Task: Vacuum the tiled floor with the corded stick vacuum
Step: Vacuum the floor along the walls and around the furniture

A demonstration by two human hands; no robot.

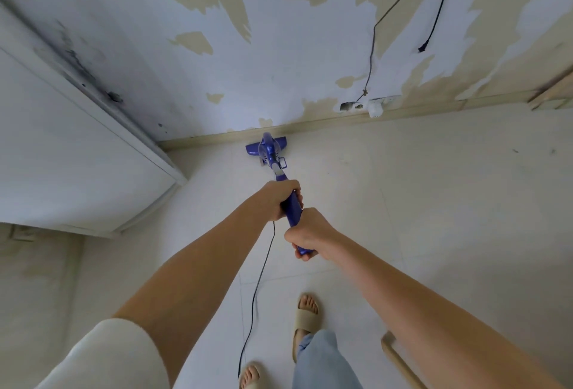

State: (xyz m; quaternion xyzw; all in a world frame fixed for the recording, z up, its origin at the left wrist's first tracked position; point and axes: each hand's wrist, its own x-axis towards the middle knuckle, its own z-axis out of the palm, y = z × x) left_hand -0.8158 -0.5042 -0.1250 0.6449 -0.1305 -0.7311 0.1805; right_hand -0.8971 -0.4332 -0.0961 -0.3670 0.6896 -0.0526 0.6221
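Both of your hands are clamped on the vacuum's blue handle: your left hand (280, 199) wraps the shaft further down, and your right hand (310, 232) closes around the top end just behind it, the two almost touching. That is a sound place to hold. The vacuum (273, 159) looks like a light, rigid plastic stick, so it should answer directly to a push or a twist from the top, with the lower hand steering and the upper one driving. Its head (266, 148) sits flat on the floor (434, 202), right up against the skirting (325, 123), near the corner where a white panel (77, 140) leans in from the left. The tiles look smooth and hard, so the head should glide easily; expect little drag, and ease off before it knocks the skirting. The cord (259, 280) is the soft, awkward part: it drops from under your left hand and trails back between your feet (307, 314), so it could catch your sandals as you step. A second cable (372, 47) hangs on the peeling wall (279, 63) ahead, well apart from the head.
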